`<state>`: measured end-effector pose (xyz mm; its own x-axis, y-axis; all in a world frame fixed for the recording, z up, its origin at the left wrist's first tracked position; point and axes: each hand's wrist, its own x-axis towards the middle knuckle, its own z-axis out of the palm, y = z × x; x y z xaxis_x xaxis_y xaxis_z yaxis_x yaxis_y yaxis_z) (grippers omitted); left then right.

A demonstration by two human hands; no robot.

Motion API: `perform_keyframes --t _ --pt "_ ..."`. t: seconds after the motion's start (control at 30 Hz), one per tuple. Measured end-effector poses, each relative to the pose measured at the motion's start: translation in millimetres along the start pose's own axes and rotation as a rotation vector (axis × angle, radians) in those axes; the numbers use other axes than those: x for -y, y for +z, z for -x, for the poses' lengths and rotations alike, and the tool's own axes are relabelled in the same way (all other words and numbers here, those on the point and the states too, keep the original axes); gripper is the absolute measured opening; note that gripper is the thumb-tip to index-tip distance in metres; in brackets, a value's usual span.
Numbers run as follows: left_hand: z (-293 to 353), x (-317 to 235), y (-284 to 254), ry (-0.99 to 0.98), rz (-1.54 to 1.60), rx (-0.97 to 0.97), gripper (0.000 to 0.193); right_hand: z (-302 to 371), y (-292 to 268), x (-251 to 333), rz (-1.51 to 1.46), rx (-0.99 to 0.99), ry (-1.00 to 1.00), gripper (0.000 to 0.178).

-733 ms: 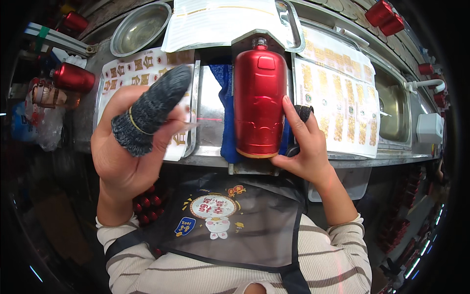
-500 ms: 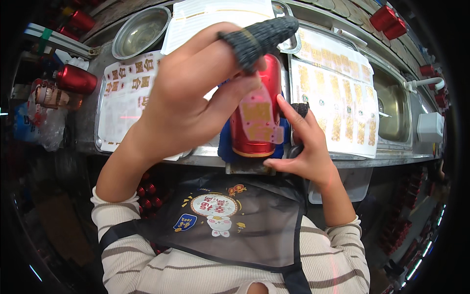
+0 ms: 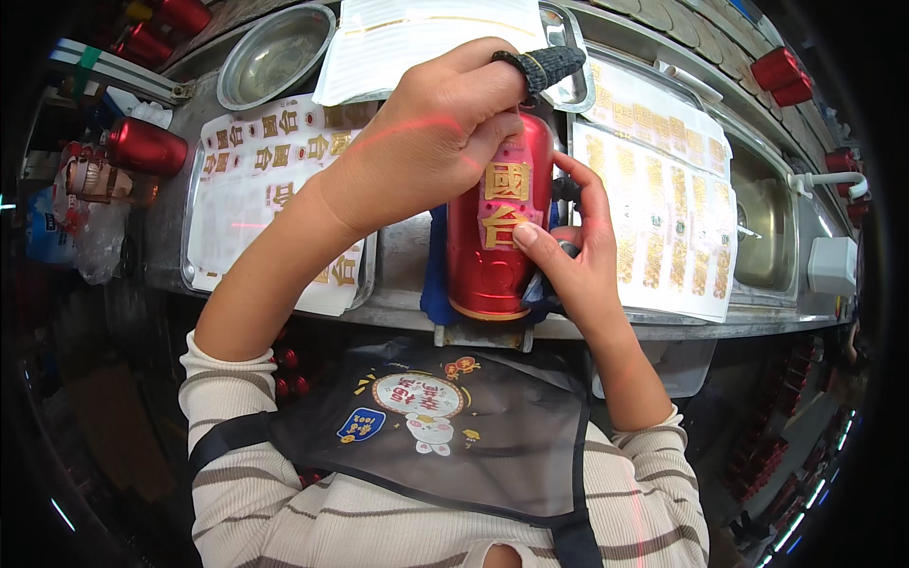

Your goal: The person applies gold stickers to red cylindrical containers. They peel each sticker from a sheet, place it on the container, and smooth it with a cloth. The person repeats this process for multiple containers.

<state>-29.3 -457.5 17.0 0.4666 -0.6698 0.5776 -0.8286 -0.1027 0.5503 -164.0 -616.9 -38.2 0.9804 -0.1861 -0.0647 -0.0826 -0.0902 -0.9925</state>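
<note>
A glossy red bottle (image 3: 478, 279) lies on a blue cloth (image 3: 436, 293) at the bench's front edge, its base toward me. Over its upper face is a pinkish clear decal (image 3: 505, 216) with two gold characters. My left hand (image 3: 431, 123), reaching across from the left, pinches the decal's far end between thumb and fingers; a dark knitted finger cover (image 3: 552, 69) sits on one finger. My right hand (image 3: 585, 260) curls round the bottle's right side, its thumb pressing on the decal's lower gold character. Some of the right fingers are hidden behind the bottle.
Trays of gold decal sheets flank the bottle, a left sheet (image 3: 237, 213) and a right sheet (image 3: 653, 222). Behind stand a steel bowl (image 3: 275, 59) and a white paper stack (image 3: 436, 33). A sink (image 3: 765, 241) is at the right; another red bottle (image 3: 147, 149) lies far left.
The decal, tilted and blurred before, now lies along the bottle's face. My left hand has shifted right and farther back; my right thumb has moved up from near the base onto the decal.
</note>
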Motion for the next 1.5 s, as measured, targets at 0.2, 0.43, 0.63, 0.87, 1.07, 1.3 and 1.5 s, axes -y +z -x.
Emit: perform_keyframes --t 0.2,0.43,0.63,0.87,1.07,1.3,1.5 --pt "5 3 2 -0.097 -0.029 -0.057 0.018 2 2 4 0.056 -0.020 -0.009 0.082" --pt "69 -30 20 -0.641 0.270 -0.141 0.075 8 -14 15 0.206 0.033 -0.150 0.070" --pt "81 -51 41 -0.840 0.846 -0.193 0.080 -8 -17 14 0.554 0.052 -0.518 0.059" --pt "81 -51 40 -0.822 0.826 -0.212 0.065 -7 -19 27 0.613 0.088 -0.453 0.058" --pt "82 -49 41 -0.843 0.902 -0.196 0.079 -10 -15 28 0.670 0.078 -0.485 0.057" --pt "80 -51 40 -0.822 0.927 -0.214 0.081 -11 -14 25 0.669 0.062 -0.499 0.058" --pt "79 -51 38 -0.846 0.930 -0.210 0.082 -11 -14 26 0.657 0.066 -0.476 0.060"
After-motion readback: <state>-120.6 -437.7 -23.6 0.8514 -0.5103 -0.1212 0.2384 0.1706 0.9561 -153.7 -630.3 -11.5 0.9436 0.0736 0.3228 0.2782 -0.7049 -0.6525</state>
